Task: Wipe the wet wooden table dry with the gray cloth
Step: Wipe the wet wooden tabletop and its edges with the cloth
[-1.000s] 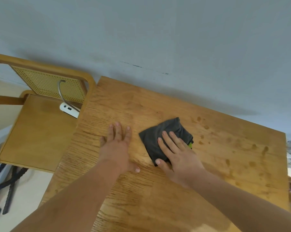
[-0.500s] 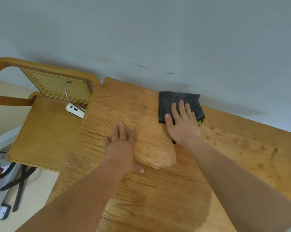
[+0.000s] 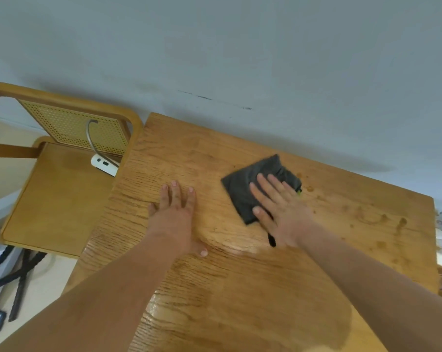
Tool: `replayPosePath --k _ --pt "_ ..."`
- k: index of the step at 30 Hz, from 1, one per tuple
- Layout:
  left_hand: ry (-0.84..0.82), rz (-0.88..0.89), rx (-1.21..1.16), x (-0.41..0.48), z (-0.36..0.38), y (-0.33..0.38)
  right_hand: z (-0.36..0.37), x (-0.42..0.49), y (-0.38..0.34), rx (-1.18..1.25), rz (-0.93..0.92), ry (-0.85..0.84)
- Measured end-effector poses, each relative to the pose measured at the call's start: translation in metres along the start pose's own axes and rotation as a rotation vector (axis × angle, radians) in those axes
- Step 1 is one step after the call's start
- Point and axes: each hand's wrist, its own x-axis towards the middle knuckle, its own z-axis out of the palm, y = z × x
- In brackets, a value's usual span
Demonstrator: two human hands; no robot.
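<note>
Gray cloth (image 3: 247,184), folded, on the desk's (image 3: 240,288) far middle. The right grip (image 3: 280,212) is spread flat on top, fingers straight, pressing rather than grasping, surely for full contact. Left grip (image 3: 174,214), released, palm down on the desk's left half, likely bracing the reach. Droplets (image 3: 367,217) wait on the desk's right side.

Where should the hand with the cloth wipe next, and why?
Probably slide the right hand, pressing flat on the gray cloth, toward the right side of the table. Dark drops and smears show on the wood there, just beyond the cloth, so that part looks wet.
</note>
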Motion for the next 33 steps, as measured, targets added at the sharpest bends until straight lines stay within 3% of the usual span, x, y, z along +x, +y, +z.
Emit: replayPosePath --k 5,8,18,23,28,33 --pt "-0.017 -0.004 0.008 0.001 0.002 -0.001 -0.013 0.045 0.004 0.161 0.359 0.08" --pt "-0.007 0.003 0.016 0.0 0.005 -0.002 -0.004 0.047 -0.025 0.221 0.468 0.14" --pt "0.053 0.036 -0.013 -0.002 0.009 -0.006 0.072 -0.043 -0.144 0.26 0.325 0.183" --pt "0.059 0.061 -0.025 0.003 0.007 -0.009 0.052 -0.034 -0.111 0.183 0.225 0.05" --pt "0.035 0.068 -0.01 0.004 0.007 -0.009 0.0 0.026 -0.071 0.199 0.386 -0.086" --pt "0.049 0.084 0.0 0.004 0.009 -0.012 0.0 0.045 -0.097 0.278 0.536 0.032"
